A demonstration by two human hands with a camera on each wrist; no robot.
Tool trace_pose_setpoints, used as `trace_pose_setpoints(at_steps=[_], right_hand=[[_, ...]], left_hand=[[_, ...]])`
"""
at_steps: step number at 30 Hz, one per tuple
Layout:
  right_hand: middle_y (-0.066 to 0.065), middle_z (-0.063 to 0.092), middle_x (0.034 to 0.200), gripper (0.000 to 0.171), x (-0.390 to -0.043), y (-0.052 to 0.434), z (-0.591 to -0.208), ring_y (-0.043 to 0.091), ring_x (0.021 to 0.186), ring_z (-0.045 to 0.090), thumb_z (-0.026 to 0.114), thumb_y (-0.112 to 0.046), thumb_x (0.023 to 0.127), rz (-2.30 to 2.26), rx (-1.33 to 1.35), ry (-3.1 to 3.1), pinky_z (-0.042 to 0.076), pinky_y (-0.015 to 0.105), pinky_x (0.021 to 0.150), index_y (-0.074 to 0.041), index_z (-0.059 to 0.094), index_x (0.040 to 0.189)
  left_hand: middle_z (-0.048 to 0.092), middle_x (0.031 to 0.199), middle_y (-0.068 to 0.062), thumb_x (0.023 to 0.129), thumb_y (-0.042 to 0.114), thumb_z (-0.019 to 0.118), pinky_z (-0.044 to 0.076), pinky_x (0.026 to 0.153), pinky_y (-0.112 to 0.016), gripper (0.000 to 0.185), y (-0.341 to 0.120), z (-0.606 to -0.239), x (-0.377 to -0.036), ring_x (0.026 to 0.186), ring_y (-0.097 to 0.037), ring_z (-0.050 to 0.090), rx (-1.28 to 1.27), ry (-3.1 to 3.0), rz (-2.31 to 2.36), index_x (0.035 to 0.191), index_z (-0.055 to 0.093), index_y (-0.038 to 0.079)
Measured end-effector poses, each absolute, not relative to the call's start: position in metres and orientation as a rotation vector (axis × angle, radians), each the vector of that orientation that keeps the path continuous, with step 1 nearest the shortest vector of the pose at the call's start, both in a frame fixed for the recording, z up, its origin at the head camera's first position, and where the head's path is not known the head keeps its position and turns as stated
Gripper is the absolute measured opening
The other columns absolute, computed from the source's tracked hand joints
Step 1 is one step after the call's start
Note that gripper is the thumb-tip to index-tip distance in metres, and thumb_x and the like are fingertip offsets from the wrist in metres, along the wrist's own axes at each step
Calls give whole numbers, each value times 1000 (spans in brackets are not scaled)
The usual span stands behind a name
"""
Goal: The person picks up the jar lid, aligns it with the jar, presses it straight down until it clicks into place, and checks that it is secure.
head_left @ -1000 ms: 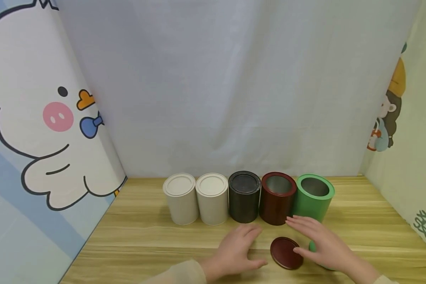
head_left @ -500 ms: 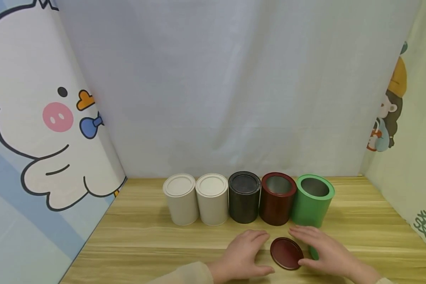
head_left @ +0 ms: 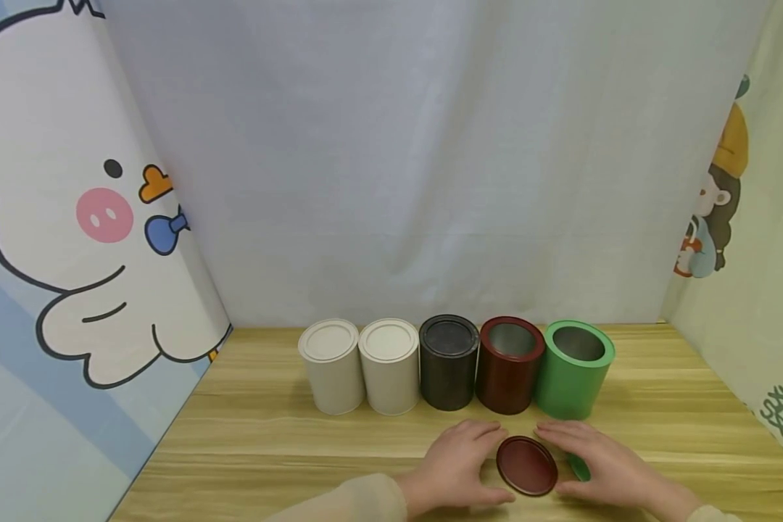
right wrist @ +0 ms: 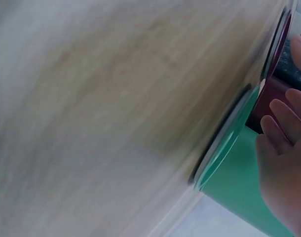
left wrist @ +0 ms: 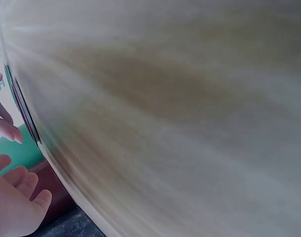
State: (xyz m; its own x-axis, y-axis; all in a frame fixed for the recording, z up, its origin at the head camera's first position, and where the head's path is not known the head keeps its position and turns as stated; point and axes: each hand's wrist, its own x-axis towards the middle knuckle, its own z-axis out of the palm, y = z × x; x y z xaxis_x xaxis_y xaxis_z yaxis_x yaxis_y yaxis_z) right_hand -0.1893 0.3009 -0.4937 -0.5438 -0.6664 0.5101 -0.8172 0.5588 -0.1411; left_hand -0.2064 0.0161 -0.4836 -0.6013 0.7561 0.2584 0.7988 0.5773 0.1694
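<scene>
A round dark red lid [head_left: 526, 465] lies flat on the wooden table in the head view, between the two hands. My left hand [head_left: 460, 467] is at its left side, fingers extended and thumb apart, nothing in its grasp. On the other side, my right hand [head_left: 603, 464] takes a similar pose close to the lid's right edge. Whether either hand touches the lid, I cannot tell. Beneath the right hand, a green lid [head_left: 579, 467] is mostly hidden. Behind them stand a dark red can [head_left: 509, 384] and a green can [head_left: 570, 391], both topless with grey insides showing.
Left of the dark red can, a black can [head_left: 449, 380] and two white cans, the nearer-to-middle white can [head_left: 391, 384] and the outer white can [head_left: 336, 384], have covered tops. A pale curtain [head_left: 391, 181] hangs behind the row.
My left hand has moved right, closer to the dark red lid. My right hand has drawn back toward me from the green can. The lids and cans stay put.
</scene>
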Motion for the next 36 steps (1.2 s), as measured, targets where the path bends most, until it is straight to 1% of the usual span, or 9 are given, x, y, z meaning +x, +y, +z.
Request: trace_pose_setpoints(at_steps=[7, 12, 16, 24, 27, 32, 36], right_hand=[[7, 63, 130, 71, -191, 306, -496, 28, 116, 57, 83, -45, 77, 500, 1212, -2445, 16, 6, 107, -5, 63, 132], [8, 64, 129, 70, -191, 307, -497, 29, 115, 57, 83, -46, 77, 482, 1208, -2451, 16, 6, 107, -5, 63, 130], [7, 64, 129, 69, -191, 308, -498, 31, 114, 58, 82, -47, 78, 469, 1209, -2468, 16, 7, 107, -6, 64, 130], [5, 63, 130, 67, -192, 308, -499, 26, 116, 58, 80, -48, 80, 455, 1225, -2503, 31, 13, 104, -9, 63, 133], [4, 63, 129, 67, -193, 308, -500, 25, 115, 58, 80, -48, 80, 455, 1235, -2491, 33, 15, 103, -10, 63, 132], [3, 64, 128, 66, -194, 307, -501, 24, 115, 58, 79, -49, 80, 461, 1241, -2485, 33, 14, 103, -11, 64, 131], [2, 64, 127, 65, -193, 306, -501, 23, 114, 58, 78, -50, 80, 452, 1228, -2502, 41, 21, 99, -13, 65, 131]], left_hand=[[56, 139, 3, 80, 62, 72, 45, 100, -29, 73, 22, -485, -212, 125, -12, 50, -1314, -2682, -406, 138, 59, 19], [56, 139, 3, 78, 60, 76, 46, 98, -30, 70, 23, -486, -214, 124, -12, 51, -1315, -2713, -437, 137, 61, 23], [57, 138, 3, 77, 59, 78, 46, 98, -28, 70, 23, -488, -216, 124, -12, 51, -1309, -2723, -424, 136, 62, 24], [60, 134, 4, 76, 56, 81, 45, 96, -24, 67, 25, -489, -217, 121, -11, 52, -1329, -2720, -402, 132, 66, 23], [61, 132, 5, 77, 54, 81, 45, 96, -22, 65, 25, -490, -218, 120, -10, 53, -1339, -2712, -388, 132, 66, 22], [63, 129, 6, 78, 53, 81, 44, 97, -20, 63, 25, -490, -221, 118, -9, 54, -1365, -2694, -365, 131, 67, 21], [64, 128, 6, 79, 52, 80, 43, 97, -18, 61, 26, -490, -221, 117, -8, 55, -1384, -2683, -356, 130, 68, 20]])
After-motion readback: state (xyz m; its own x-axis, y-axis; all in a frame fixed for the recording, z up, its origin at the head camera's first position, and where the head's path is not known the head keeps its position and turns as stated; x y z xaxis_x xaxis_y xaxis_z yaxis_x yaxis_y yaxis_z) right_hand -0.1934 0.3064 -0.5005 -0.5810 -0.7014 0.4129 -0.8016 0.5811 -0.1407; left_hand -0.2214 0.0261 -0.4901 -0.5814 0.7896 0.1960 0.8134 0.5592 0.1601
